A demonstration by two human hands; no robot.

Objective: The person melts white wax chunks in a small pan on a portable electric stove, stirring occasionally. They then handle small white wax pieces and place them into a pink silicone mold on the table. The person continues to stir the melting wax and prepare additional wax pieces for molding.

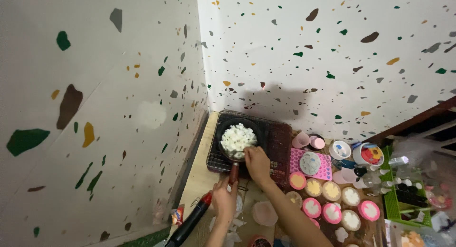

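Speckled terrazzo walls corner a wooden tabletop (pixel 202 173). A small black pan (pixel 237 138) of unmelted white chunks (pixel 238 137) sits on a wire rack (pixel 275 137); left hand (pixel 223 199) grips its handle, right hand (pixel 257 162) clenched at the rim (implement hidden). Round moulds (pixel 332 199) nearby look already filled.

Black pan (pixel 236 141) — white chunks, on rack (pixel 275 137)

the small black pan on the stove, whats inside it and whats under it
Inside the pan lies a heap of white chunks. Under it is a wire rack on a dark stove; the burner below is covered. The right hand hides the near rim.
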